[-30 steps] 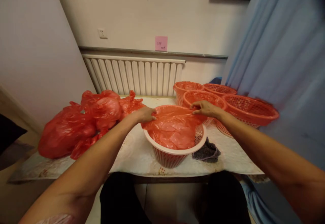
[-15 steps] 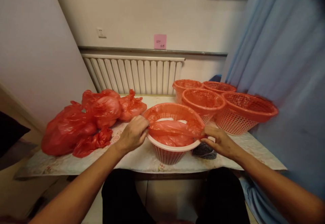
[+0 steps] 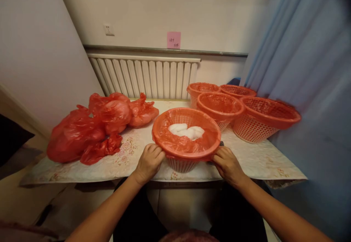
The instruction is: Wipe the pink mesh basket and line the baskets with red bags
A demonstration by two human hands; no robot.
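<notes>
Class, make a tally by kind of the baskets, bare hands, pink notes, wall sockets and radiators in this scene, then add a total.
Baskets: 5
Bare hands: 2 (left hand, right hand)
Pink note: 1
Wall socket: 1
Radiator: 1
Total: 10

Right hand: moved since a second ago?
Yes: the right hand has come closer to the camera, farther from the radiator, now at the front basket's near right side.

Homelike room: 1 radiator (image 3: 153, 77), floral tablecloth (image 3: 260, 161).
</notes>
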